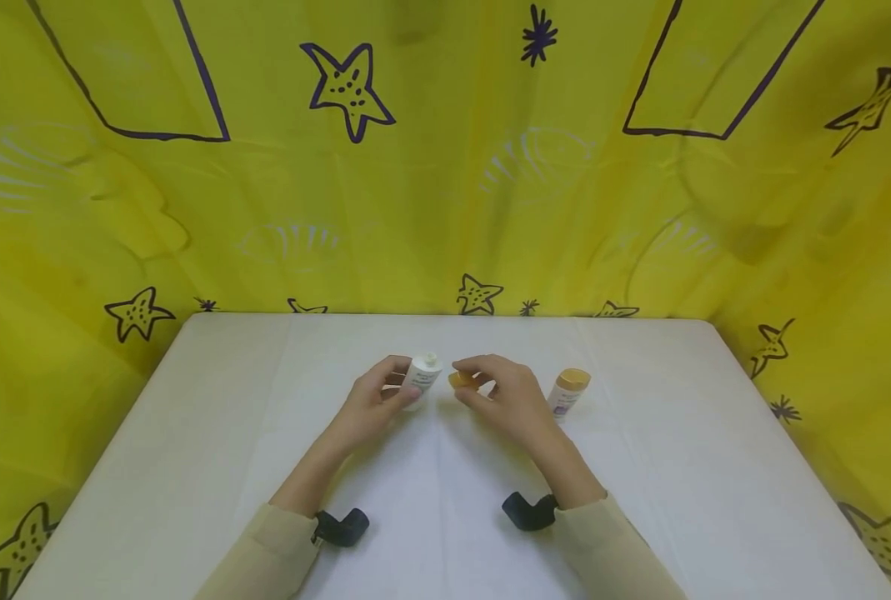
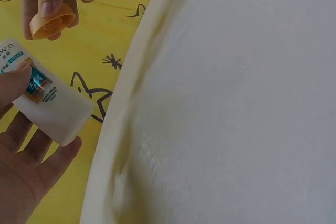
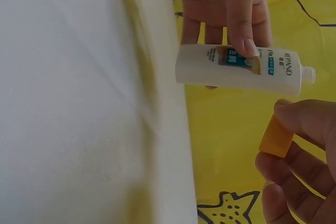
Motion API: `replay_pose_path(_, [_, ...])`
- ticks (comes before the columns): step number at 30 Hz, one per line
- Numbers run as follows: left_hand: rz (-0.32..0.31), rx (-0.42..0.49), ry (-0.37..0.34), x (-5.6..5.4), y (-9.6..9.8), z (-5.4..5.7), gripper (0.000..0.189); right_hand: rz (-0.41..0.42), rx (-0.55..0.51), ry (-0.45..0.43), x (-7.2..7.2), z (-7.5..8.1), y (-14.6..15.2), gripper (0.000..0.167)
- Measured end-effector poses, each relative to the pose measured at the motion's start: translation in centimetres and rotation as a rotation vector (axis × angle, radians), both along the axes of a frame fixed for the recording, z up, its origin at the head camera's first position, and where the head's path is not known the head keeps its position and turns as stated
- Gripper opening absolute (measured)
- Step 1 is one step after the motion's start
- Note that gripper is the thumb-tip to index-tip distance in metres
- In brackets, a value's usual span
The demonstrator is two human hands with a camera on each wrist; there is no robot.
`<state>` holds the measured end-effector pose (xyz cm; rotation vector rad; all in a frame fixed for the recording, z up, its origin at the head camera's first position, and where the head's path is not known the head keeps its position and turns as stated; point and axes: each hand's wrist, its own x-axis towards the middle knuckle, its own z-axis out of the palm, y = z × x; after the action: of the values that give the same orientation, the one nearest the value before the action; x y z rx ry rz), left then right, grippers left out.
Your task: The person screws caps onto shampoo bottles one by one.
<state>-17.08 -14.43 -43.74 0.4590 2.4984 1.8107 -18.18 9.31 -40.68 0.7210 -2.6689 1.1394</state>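
Note:
My left hand grips a small white shampoo bottle, thumb across its printed label. In the right wrist view the bottle shows a bare narrow neck, with no cap on it. A hollow orange cap is pinched between the thumb and fingers of my right hand. Beside the bottle's neck, the cap is held apart from it. Just right of my right hand stands a second white bottle with its orange cap on.
Both hands are over a table with a white cloth. Behind and around it hangs a yellow curtain with drawn starfish. Each wrist wears a black camera mount, such as the one by the left sleeve.

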Motion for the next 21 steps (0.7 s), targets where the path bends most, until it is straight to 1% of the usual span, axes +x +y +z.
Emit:
replay_pose_path(4, [-0.007,0.011,0.03,0.4,0.8,0.7,0.034,0.006,-0.044,0.039,0.5,0.8,0.5,0.034])
replay_pose_path(8, [-0.017,0.008,0.064,0.8,1.5,1.4,0.034,0.004,-0.098,0.064,1.3,1.5,1.1,0.034])
replay_pose_path(12, [-0.002,0.007,0.071,1.5,1.7,2.0,0.034,0.001,-0.138,0.082,2.0,2.2,1.7,0.034])
replay_pose_path(15, [0.021,0.028,0.071,2.1,1.6,2.3,0.034,0.005,-0.156,0.08,2.4,2.6,1.9,0.035])
replay_pose_path(17, [0.024,0.041,0.07,2.5,1.5,2.3,0.034,0.0,-0.166,0.067,2.6,2.9,2.0,0.036])
replay_pose_path(21, [-0.002,0.028,0.08,2.9,1.8,2.4,0.033,-0.009,-0.192,0.055,3.0,3.4,2.5,0.035])
